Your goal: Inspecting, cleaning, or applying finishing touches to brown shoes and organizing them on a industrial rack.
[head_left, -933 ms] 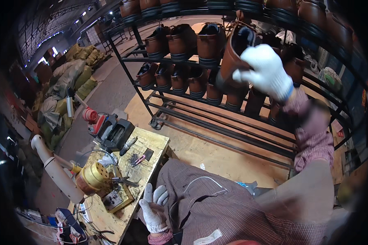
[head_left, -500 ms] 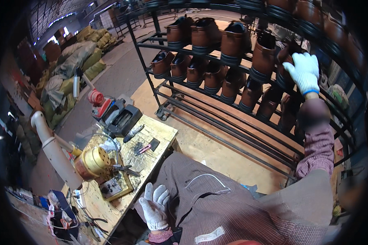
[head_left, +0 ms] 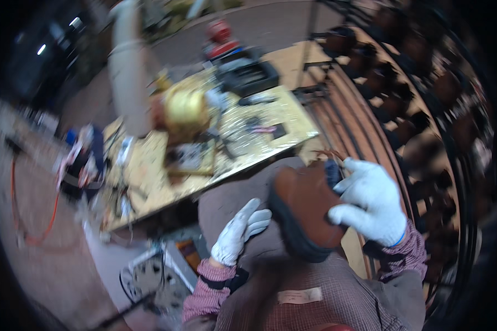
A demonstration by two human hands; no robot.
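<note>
The white-gloved right hand grips a brown leather, dark-soled shoe, just right of the loosely uncurled, white-gloved left hand; beyond both, a yellowish rectangular surface.

Smooth leather shoe, matt cloth apron

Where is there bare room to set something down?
The workbench looks bare at its right corner, bordered by its edges and the dark square. It's crowded around the yellow cylinder and box. Between the left hand and brown shoe, only a narrow gap shows.
</note>
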